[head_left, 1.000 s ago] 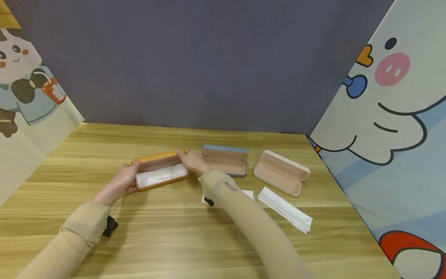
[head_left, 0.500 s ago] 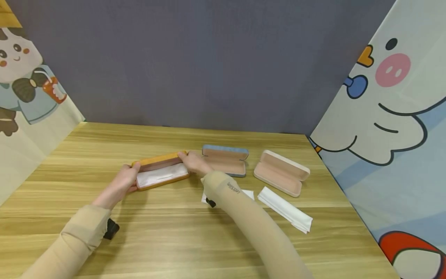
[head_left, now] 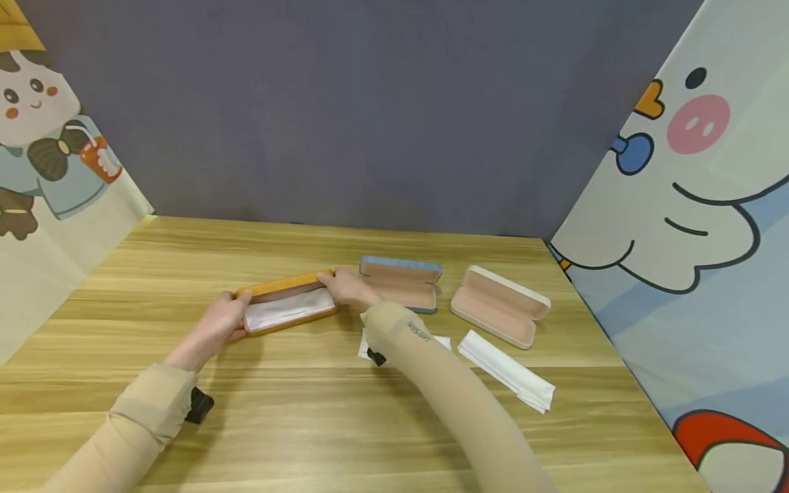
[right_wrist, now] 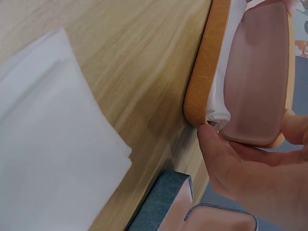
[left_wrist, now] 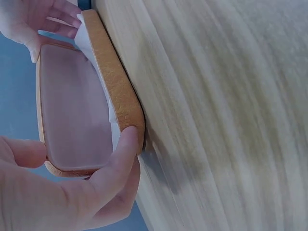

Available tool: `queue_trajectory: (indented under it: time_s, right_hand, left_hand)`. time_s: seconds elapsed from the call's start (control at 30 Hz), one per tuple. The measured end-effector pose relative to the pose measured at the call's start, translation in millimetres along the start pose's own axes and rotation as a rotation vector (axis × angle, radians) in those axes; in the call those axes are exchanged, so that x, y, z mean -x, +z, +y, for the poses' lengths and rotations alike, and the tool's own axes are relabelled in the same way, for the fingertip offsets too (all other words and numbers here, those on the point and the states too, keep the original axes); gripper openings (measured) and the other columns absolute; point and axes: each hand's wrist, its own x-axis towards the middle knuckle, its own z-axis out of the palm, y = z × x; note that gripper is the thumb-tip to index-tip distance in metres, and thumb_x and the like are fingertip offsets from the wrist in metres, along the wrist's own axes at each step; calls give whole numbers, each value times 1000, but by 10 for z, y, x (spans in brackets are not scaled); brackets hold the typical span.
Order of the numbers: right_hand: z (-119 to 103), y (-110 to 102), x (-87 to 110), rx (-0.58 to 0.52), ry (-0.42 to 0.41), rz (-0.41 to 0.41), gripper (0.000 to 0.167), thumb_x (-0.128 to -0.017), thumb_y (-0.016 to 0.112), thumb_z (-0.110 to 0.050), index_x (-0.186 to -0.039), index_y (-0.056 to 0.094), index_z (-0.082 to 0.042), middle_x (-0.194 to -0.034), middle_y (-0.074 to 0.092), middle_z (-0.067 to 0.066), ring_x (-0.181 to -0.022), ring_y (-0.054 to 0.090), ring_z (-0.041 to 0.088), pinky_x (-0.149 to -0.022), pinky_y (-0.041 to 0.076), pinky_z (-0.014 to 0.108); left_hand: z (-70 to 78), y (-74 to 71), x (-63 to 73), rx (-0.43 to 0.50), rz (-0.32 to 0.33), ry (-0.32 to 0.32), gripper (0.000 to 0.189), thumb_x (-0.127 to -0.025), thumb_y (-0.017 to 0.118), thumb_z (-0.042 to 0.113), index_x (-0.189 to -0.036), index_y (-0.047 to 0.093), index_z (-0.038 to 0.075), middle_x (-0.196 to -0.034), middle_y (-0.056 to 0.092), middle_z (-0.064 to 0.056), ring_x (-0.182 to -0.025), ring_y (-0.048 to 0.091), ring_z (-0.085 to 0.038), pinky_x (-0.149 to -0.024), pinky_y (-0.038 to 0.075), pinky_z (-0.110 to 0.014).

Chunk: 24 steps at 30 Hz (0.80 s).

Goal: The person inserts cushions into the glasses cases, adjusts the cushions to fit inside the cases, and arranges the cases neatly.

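Note:
An orange glasses case point(head_left: 286, 282) stands on the table, its pink-lined lid partly raised. A folded white cloth point(head_left: 290, 308) lies in its base. My left hand point(head_left: 218, 320) grips the case's left end, thumb at the lid's edge and fingers at the base. At the opposite end my right hand point(head_left: 350, 287) holds the case likewise, its thumb on the lid. In the left wrist view the pink lining point(left_wrist: 77, 110) shows between both hands. The right wrist view has the cloth's crumpled end point(right_wrist: 219, 115) at the base's corner, close to my fingertips.
Right of my right hand stands a blue glasses case point(head_left: 401, 296) with its lid up. Farther right is a white one point(head_left: 493, 311), also open. Two folded white cloths lie nearer: one point(head_left: 442, 341) partly behind my right sleeve, another point(head_left: 505, 370) before the white case.
The orange case's lid has tipped slightly forward and down, so less of its lining shows in the head view. Both hands keep their hold at the ends.

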Motion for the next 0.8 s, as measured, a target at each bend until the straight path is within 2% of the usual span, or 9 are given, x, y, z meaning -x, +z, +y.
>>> queue_trajectory:
  time_s: [0.17, 0.2, 0.27, 0.33, 0.4, 0.47, 0.57, 0.67, 0.8]
  right_hand:
    - [25, 6, -4, -21, -24, -19, 56, -103, 36, -40, -140, 37, 2, -54, 32, 1, -46, 20, 13, -72, 37, 34]
    - [32, 9, -3, -14, -30, -19, 54, -103, 37, -39, -138, 39, 2, -58, 36, 2, -49, 26, 12, -72, 37, 34]
    - [46, 17, 3, -4, -37, -17, 55, -103, 38, -38, -141, 38, 2, -74, 48, 5, -64, 42, 13, -78, 43, 34]
    - [57, 23, 12, 10, -46, -9, 56, -103, 39, -38, -142, 38, 2, -99, 56, 11, -90, 52, 18, -90, 46, 38]
    - [65, 25, 23, 21, -50, -3, 57, -103, 40, -37, -144, 36, 2, -125, 53, 14, -118, 48, 22, -102, 44, 42]
    - [71, 21, 28, 25, -55, -8, 57, -103, 40, -37, -143, 36, 3, -133, 50, 18, -124, 47, 27, -101, 43, 44]
    - [76, 1, 34, 68, -63, -3, 57, -102, 41, -38, -143, 38, 2, -129, 52, 17, -116, 50, 24, -94, 45, 39]
    - [76, -26, 42, 85, -78, -18, 51, -102, 41, -37, -132, 47, 4, -104, 54, 13, -91, 50, 19, -82, 43, 36]
    - [75, -56, 50, 54, -92, -56, 42, -102, 43, -34, -110, 52, 6, -73, 44, 6, -62, 36, 15, -69, 38, 33]
  left_hand:
    - [-19, 5, 14, 11, -20, 19, 68, -104, 13, 33, -145, -9, -17, -147, 16, -41, -131, 36, -46, -108, 39, -52]
    - [-25, 4, 18, 11, -24, 23, 68, -104, 13, 32, -144, -9, -18, -147, 15, -41, -133, 34, -47, -108, 38, -53]
    - [-44, 0, 22, 5, -27, 32, 68, -104, 14, 32, -144, -7, -19, -146, 17, -42, -133, 34, -48, -108, 38, -53]
    - [-67, -7, 24, -9, -25, 44, 67, -104, 16, 31, -144, -2, -21, -144, 23, -42, -129, 39, -46, -107, 40, -52]
    - [-90, -17, 22, -28, -25, 54, 67, -105, 18, 30, -143, 2, -22, -141, 28, -41, -125, 45, -43, -105, 42, -50]
    - [-105, -27, 18, -38, -26, 60, 66, -105, 20, 29, -142, 4, -23, -138, 32, -40, -121, 49, -40, -104, 44, -49]
    - [-112, -43, 11, -29, -43, 59, 68, -105, 22, 29, -142, -2, -23, -139, 31, -41, -119, 50, -37, -104, 45, -48]
    - [-97, -54, 10, -7, -55, 47, 69, -105, 24, 27, -142, -9, -21, -142, 25, -42, -122, 48, -38, -106, 43, -48]
    - [-77, -59, -3, 3, -51, 36, 69, -105, 27, 24, -143, -10, -20, -145, 19, -43, -126, 44, -41, -107, 42, -47]
